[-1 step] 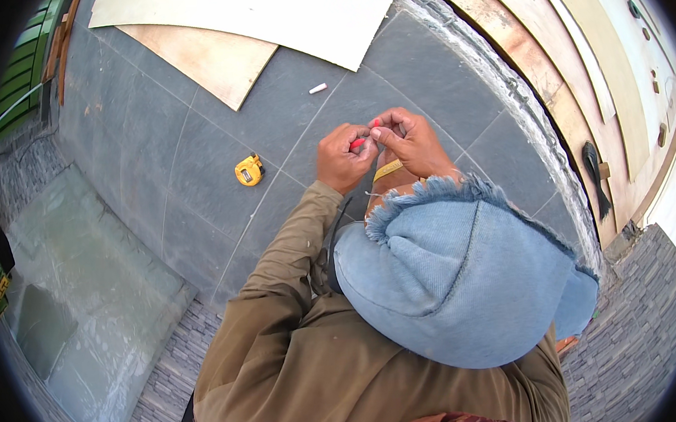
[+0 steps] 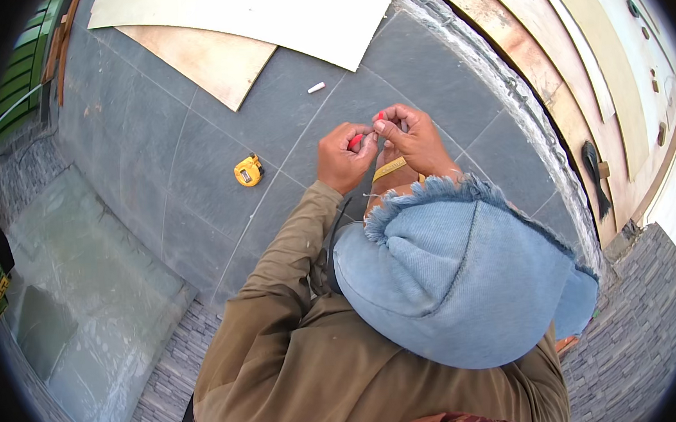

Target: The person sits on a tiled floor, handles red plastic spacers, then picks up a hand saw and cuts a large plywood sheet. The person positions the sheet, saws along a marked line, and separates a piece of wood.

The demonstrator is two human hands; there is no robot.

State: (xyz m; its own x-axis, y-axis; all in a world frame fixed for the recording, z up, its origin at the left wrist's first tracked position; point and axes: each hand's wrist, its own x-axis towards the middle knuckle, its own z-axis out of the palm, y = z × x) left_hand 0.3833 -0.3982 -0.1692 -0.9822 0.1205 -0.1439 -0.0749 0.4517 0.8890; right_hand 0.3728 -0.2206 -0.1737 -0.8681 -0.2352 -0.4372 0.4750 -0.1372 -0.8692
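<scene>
Shifted slightly forward, a small bright-red piece (image 2: 380,116) sat pinched by the right hand (image 2: 425,144), near a rounded red stub (image 2: 356,141) pinched in the left hand (image 2: 340,160), and slackened grip risked dropping either onto grey floor tiles (image 2: 203,193).

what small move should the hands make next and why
Perhaps ease the left hand slightly away from the right hand, keeping both pinches: the hands are close together, a red piece shows in the left and a red bit in the right, and the grip hides whether these join.
</scene>
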